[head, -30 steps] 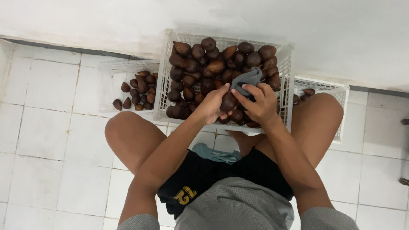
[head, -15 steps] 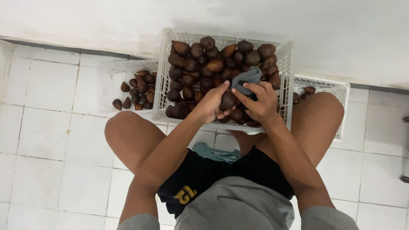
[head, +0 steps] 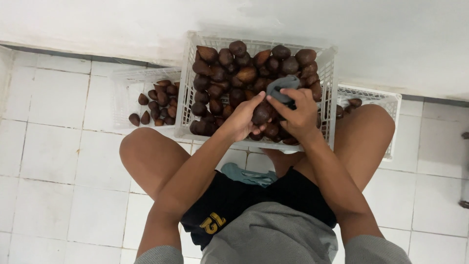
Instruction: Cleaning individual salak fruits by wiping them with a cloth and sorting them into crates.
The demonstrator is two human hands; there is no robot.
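- Head view shows almost nothing changed over the last second: both hands stay over the near right part of the white crate (head: 328, 98) of brown scaly fruits.
- Left hand (head: 243, 120) keeps its fingers curled around one dark fruit (head: 262, 113), held just above the pile.
- Right hand (head: 299, 113) still pinches a grey cloth (head: 283, 87) against that fruit, fingers closed on it.
- Such steadiness suggests the wiping of this one fruit is still under way.
- To the left, a lower tray (head: 122, 100) holds a smaller heap; another tray (head: 386, 105) lies right.

Bare tiled floor (head: 53, 161) lies open at left; the crate walls (head: 184, 88) and knees (head: 146, 151) hem in the middle.
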